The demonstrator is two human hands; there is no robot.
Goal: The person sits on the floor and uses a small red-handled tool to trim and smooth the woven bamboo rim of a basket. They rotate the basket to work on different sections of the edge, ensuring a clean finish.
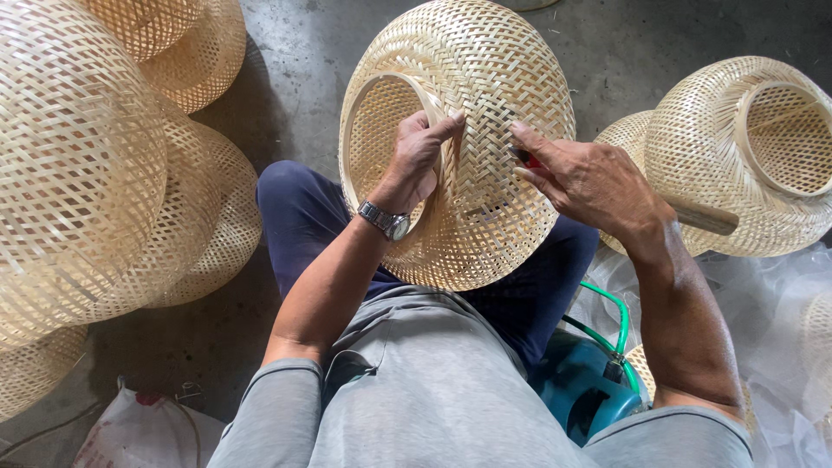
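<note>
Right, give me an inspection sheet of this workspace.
Surface: grey concrete floor, marked.
Job's things: woven bamboo basket on the lap.
Clutter: stacked woven baskets on one side, more baskets on the other, white sack, clear plastic sheet.
Grippers: left hand grips the basket's rim; right hand holds a red-handled tool against the weave.
Cables: green hose.
Surroundings: blue stool.
</note>
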